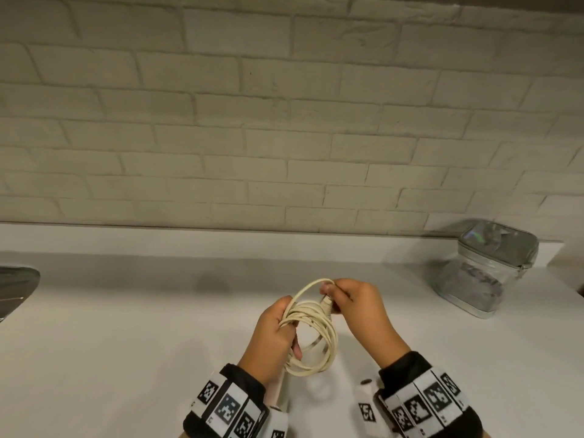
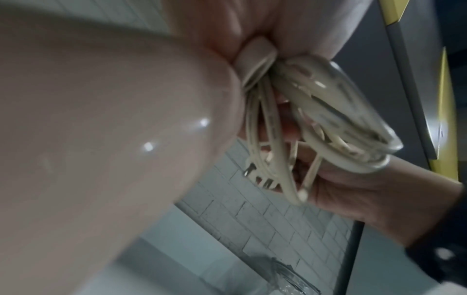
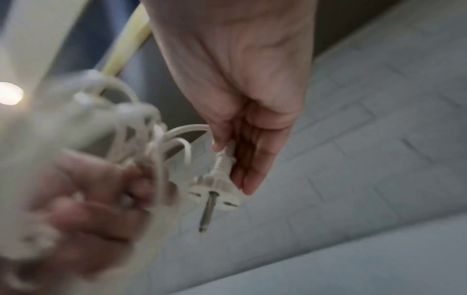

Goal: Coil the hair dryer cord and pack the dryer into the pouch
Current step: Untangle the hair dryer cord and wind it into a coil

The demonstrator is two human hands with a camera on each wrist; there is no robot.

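above the white counter, the left hand grips a bundle of cream cord loops, fingers curled round them, with the pink dryer held under the same hand. the right hand pinches the cord just behind the plug, beside the loops, prongs hanging free. the clear silver-trimmed pouch stands well apart at the right, by the white brick wall.
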